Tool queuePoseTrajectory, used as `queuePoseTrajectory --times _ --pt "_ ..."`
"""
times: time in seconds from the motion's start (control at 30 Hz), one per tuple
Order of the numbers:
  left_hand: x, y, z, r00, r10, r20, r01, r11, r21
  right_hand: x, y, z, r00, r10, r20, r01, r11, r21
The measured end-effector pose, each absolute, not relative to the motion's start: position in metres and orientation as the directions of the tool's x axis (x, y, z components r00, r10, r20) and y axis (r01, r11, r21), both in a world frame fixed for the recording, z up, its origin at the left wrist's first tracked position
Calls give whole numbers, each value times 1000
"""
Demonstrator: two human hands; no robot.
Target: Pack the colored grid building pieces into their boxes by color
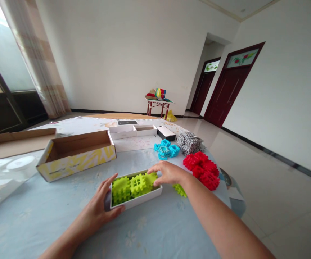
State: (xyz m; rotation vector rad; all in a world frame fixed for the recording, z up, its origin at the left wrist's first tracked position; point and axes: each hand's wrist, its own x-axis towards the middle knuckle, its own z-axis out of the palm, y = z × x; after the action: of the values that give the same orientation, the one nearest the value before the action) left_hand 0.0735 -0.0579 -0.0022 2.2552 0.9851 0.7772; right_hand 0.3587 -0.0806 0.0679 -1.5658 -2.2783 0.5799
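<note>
1. While the left hand point(104, 203) spans the left end of a white box point(142, 202), its thumb lies along the near wall and its fingers reach the far left corner; grip closed round that end.
2. Right hand point(167, 172) at the box's right end, thumb and fingers on the lime-green blocks point(138, 184). Whether it pinches any, cannot tell. The 2 hands are apart.
3. Lime-green blocks sit inside the white box, filling most of its length, 1 with a window-like grid on top. Box rests on a pale blue flowered tablecloth point(144, 239).
4. Loose lime-green piece point(179, 190) on the cloth, partly hidden by the right forearm.
5. Far left: translucent plastic packaging point(8, 176). Beyond the white box, to its left: cardboard box point(90, 158), yellow-and-white outside, brown inside; a shallow brown carton point(17, 138) behind the packaging.
6. Right side, near to far: red blocks point(201, 169), blue blocks point(166, 149), grey blocks point(189, 143), heaped by colour.
7. Farther: 2 white trays end to end, left tray point(121, 133) and right tray point(146, 132), beside a black-and-white box point(166, 133). Dark flat object point(127, 122) behind the trays.
8. Across the room: small table point(155, 101) bearing colourful items, yellow bag point(171, 116) on the floor beside it, 2 dark red doors point(222, 90) at right.
</note>
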Motion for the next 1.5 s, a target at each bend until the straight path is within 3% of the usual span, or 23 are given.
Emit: queuePoseTrajectory --times 0.23,0.5,0.7,0.97,1.07,1.23,1.5 --pt "74 -55 -7 544 788 287 452 -564 692 357 -82 64 -342 939 39 835 322 -445" --pt "75 -58 -2 540 795 276 457 -553 697 345 -78 79 -469 883 1 867 461 -188" --pt "74 -59 2 553 803 222 492 -530 691 346 -83 99 -436 900 6 898 435 -69" --pt "74 -58 -1 545 798 257 467 -544 697 331 -82 96 -449 891 -72 884 454 112" --pt "74 -59 -1 553 796 247 466 -541 700 328 -76 87 -485 870 -92 870 490 48" --pt "74 -59 0 568 790 231 478 -546 688 341 -71 81 -497 868 8 856 492 -157" --pt "75 -59 -1 553 796 245 466 -540 701 349 -78 82 -341 940 21 928 340 -156"
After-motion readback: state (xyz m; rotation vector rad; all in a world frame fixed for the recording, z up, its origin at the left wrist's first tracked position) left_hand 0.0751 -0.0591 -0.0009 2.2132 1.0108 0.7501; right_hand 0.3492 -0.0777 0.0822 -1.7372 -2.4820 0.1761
